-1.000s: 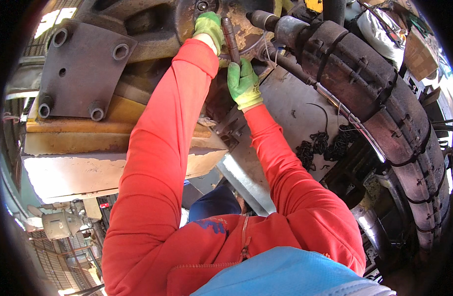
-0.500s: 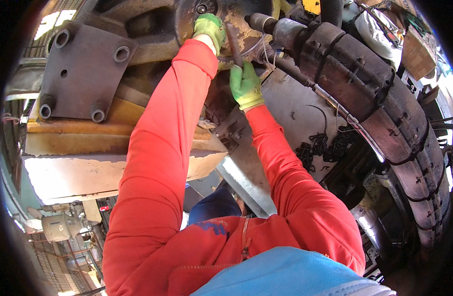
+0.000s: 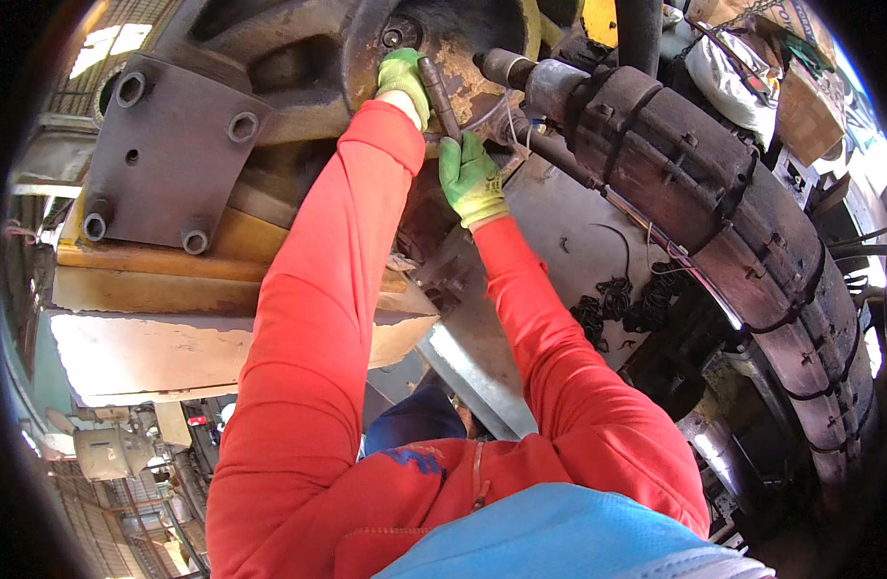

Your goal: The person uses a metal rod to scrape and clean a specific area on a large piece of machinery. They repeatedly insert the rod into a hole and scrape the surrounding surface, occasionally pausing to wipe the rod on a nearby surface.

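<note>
My left hand (image 3: pixel 402 79), in a green and yellow work glove, is closed at a round recess (image 3: pixel 401 35) in a big, worn casting (image 3: pixel 366 58). Its fingers are mostly turned away, and what they hold, if anything, is hidden. My right hand (image 3: pixel 474 176), gloved alike, grips the lower end of a dark, stepped metal bar (image 3: pixel 438 93). The bar leans upward and left, its upper end close beside my left hand; from here I cannot tell whether they touch.
Left of my arms, a steel plate (image 3: pixel 168 159) with tubular corner posts stands above a yellow beam (image 3: pixel 164 256). A thick segmented track-like part (image 3: pixel 723 193) curves down the right. Black cords (image 3: pixel 612 304) lie on a pale surface (image 3: pixel 559 241). A white sack (image 3: pixel 723 77) and cardboard box (image 3: pixel 805 111) sit far right.
The bar's upper end has swung left toward my left hand. My right hand has shifted slightly left and nearer to me; my left hand stays by the recess.
</note>
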Demonstrator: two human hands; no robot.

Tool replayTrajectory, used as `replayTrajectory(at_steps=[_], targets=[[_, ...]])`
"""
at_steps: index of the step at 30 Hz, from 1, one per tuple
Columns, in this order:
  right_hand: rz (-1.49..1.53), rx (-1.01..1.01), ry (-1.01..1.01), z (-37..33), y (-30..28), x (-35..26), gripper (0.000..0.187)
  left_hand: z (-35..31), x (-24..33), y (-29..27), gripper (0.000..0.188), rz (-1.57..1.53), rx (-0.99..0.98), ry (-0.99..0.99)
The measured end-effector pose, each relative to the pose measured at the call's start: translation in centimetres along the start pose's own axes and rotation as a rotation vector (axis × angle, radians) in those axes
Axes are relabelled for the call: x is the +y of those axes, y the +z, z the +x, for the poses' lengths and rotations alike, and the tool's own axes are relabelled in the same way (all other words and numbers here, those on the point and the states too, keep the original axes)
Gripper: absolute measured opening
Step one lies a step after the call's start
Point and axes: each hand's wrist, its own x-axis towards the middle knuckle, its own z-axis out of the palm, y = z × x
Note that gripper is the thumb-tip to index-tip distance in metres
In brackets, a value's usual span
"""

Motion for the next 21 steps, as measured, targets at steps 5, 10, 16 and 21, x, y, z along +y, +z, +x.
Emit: replayTrajectory(at_steps=[5,10,16,21], targets=[[0.049,0.018,0.016,-0.1,0.3,0.3,0.035,3.8,-5.9,-0.2,0.015,-0.307,-0.113,-0.081],[0.016,-0.043,0.062,-0.5,0.6,0.3,0.036,2.6,-4.4,-0.6,0.013,-0.228,-0.051,0.049],[0.047,0.018,0.029,-0.2,0.4,0.2,0.036,-1.8,3.2,-0.9,0.018,0.222,-0.009,0.029],[-0.007,0.027,0.041,0.3,0.4,0.4,0.035,-2.6,4.0,-0.6,0.019,1.055,-0.076,0.374]])
